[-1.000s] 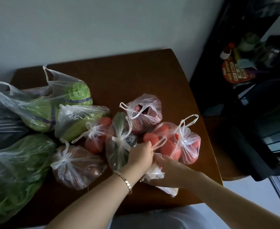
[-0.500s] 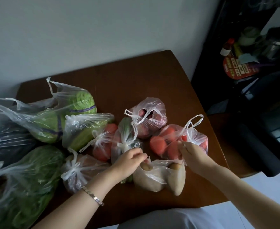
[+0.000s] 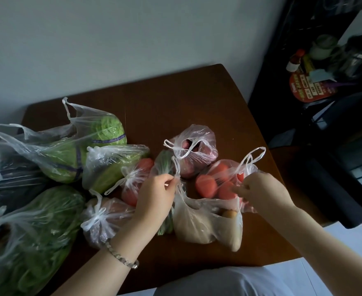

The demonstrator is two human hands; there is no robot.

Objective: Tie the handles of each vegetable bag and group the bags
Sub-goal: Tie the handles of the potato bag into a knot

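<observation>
potato bag: clear plastic, tan tubers inside, on the near centre of the desk, mouth open, handles not yet knotted.

left hand pinches the bag's left handle between thumb and fingertips. right hand pinches the right handle likewise. the handles are drawn apart and the plastic between them is taut.

step in hand, as judged: cross the two handles and knot them. advice: lift just enough to settle the potatoes low, cross close above the mouth, and cinch evenly so the thin film does not tear.

tomato bag touches the far side and its loose loops lie near the right hand. avoid catching them.

two small tied bags sit just left. cabbage bag sits far left, handles loose.
</observation>
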